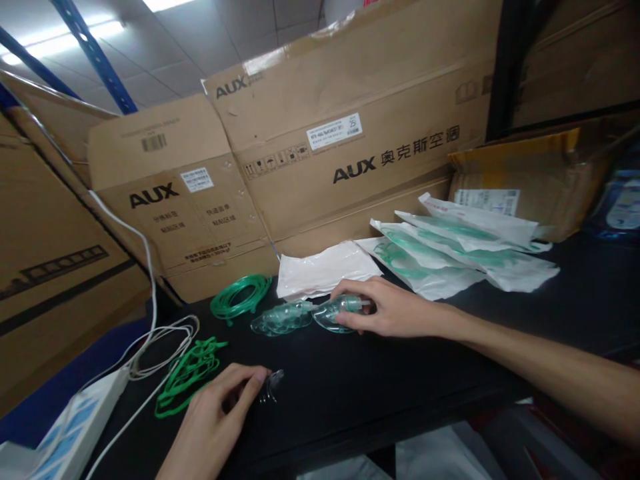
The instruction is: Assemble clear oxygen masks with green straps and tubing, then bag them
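My right hand reaches across the black table and closes its fingers on a clear green-tinted oxygen mask. A second clear mask lies just left of it, touching it. My left hand rests near the front edge, fingers curled and pinching a small clear plastic piece. A bundle of green elastic straps lies by my left hand. A coil of green tubing sits further back.
Several sealed white pouches with green tubing are stacked at the back right, beside an opened white wrapper. Large AUX cardboard boxes wall the back and left. White cables and a power strip lie at the left.
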Demonstrator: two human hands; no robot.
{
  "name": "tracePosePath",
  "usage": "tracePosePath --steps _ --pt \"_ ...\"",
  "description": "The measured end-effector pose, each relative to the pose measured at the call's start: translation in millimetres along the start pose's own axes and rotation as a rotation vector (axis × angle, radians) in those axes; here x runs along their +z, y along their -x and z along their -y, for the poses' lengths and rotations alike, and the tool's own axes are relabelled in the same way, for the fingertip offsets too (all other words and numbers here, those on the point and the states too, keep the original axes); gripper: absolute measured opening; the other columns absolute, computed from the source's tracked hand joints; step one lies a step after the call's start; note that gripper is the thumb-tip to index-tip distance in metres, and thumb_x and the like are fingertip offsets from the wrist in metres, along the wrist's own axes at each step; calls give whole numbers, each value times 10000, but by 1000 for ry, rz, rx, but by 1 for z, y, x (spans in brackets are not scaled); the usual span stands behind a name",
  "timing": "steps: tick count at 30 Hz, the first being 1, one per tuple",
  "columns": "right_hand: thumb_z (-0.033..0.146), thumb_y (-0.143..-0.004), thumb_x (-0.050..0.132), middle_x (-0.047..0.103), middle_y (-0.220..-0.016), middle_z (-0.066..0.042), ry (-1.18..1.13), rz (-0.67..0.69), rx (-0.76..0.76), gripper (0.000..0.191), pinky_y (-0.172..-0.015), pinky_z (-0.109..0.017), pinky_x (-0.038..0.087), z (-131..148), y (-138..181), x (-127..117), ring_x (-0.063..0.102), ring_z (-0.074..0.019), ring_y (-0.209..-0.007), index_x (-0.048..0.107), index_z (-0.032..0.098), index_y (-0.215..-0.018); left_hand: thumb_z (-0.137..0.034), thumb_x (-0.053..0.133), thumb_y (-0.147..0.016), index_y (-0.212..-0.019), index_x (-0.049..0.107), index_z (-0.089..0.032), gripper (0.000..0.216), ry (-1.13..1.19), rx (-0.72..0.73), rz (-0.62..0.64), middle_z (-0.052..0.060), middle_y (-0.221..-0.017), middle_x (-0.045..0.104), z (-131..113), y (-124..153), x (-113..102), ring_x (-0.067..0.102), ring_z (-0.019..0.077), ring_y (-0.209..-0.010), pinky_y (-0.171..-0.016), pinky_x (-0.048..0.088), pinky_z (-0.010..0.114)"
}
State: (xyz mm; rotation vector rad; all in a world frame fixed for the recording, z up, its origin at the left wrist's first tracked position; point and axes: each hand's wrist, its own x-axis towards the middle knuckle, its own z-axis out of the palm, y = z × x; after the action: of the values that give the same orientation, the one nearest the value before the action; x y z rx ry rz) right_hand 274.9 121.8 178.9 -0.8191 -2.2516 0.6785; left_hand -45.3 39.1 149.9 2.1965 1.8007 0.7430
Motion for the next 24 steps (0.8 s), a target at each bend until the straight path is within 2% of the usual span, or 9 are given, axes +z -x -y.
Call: tracePosePath --steps 2,5,7,9,11,13,18,22,24 --pt "461 -938 621 664 -615 30 21 -26 8 327 -561 -227 414 -1 -1 -3 609 -149 -562 649 201 -1136 -556 497 -942 -902 778 -258 411 9 -8 13 25 -922 764 -5 3 -1 721 231 -882 -755 570 281" --pt "461 -943 611 688 -687 9 119 -143 16 333 -582 -246 411 -7 -6 -10 589 -152 -582 654 199 -1144 -567 534 -909 -951 781 -258 398 -15 -39 11 23 -853 746 -14 1 -1 703 214 -747 -658 548 277" --pt "445 -943 615 734 -902 -41 171 -253 0 338 -660 -269 452 -15 -9 -14 634 -178 -713 652 202 -1174 -549 578 -877 -947 778 -251 366 -34 -39 6 17 -796 725 -18 -3 1 674 198 -665 -607 523 273" --pt "421 -940 625 704 -1142 -86 175 -315 -35 333 -765 -294 487 -23 -14 -16 653 -219 -925 654 204 -1191 -497 602 -855 -883 770 -246 303 -49 -18 -2 10 -760 710 -20 -7 4 657 188 -635 -596 504 269" --pt "400 -936 638 667 -1229 -106 158 -302 -55 328 -830 -314 500 -30 -18 -14 631 -241 -1045 661 196 -1192 -431 594 -844 -813 755 -243 249 -58 3 4 8 -749 707 -19 -9 7 651 182 -628 -602 494 268" --pt "378 -929 655 676 -1197 -105 149 -239 -53 322 -856 -329 505 -34 -22 -9 639 -236 -1029 670 188 -1189 -397 573 -839 -802 749 -240 239 -63 -4 22 12 -753 711 -15 -8 8 650 183 -624 -604 491 272" --pt "316 -913 688 715 -1151 -110 135 -146 -54 320 -857 -335 508 -27 -41 9 673 -230 -967 684 157 -1190 -582 563 -862 -945 754 -233 406 -94 -85 -35 30 -792 709 -8 -13 -6 659 219 -664 -631 513 319" --pt "266 -892 713 728 -1167 -122 117 -147 -83 338 -887 -341 508 -18 -62 25 685 -247 -1016 684 148 -1207 -601 561 -898 -1087 721 -259 422 -140 88 -94 42 -1048 705 -11 -47 -24 671 247 -908 -811 523 352" --pt "249 -898 707 714 -1207 -132 127 -162 -111 355 -943 -356 490 -16 -68 33 663 -261 -1102 675 157 -1239 -549 596 -906 -1188 683 -284 397 -128 199 -57 33 -1201 672 -12 -70 -28 649 246 -1027 -879 510 344"
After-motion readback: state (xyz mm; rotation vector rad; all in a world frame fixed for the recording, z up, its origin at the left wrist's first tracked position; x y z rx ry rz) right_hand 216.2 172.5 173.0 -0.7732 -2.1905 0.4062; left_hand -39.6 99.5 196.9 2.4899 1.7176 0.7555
